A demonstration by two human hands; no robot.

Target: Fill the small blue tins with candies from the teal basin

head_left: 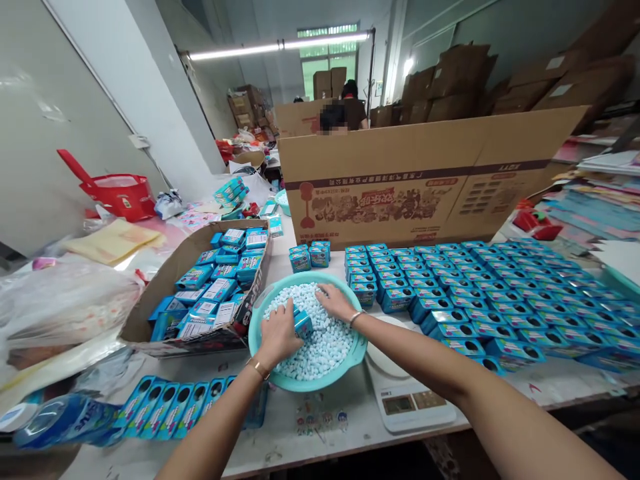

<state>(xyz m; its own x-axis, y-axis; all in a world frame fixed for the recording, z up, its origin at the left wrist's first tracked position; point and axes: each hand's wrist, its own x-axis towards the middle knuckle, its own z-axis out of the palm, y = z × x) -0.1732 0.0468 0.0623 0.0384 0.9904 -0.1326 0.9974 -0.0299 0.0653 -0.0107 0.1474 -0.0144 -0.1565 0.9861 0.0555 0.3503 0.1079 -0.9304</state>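
A light turquoise basin [320, 383] full of small white and pale blue pellets [327, 350] stands on the table before me. My left hand [280, 335] is over the basin's left side, closed around a small blue box [303, 323] that rests tilted among the pellets. Part of that box is hidden by my fingers. At the basin's upper right, my right hand [336, 303] touches the pellets with its fingers apart and slightly bent. Its palm faces down, out of sight.
A cardboard tray [187, 347] of blue boxes stands left. Rows of blue boxes with round holes [465, 313] fill the right. A white scale [415, 407] sits beside the basin; a bottle [70, 420] lies front left. A large cardboard panel [400, 160] stands behind, with people beyond.
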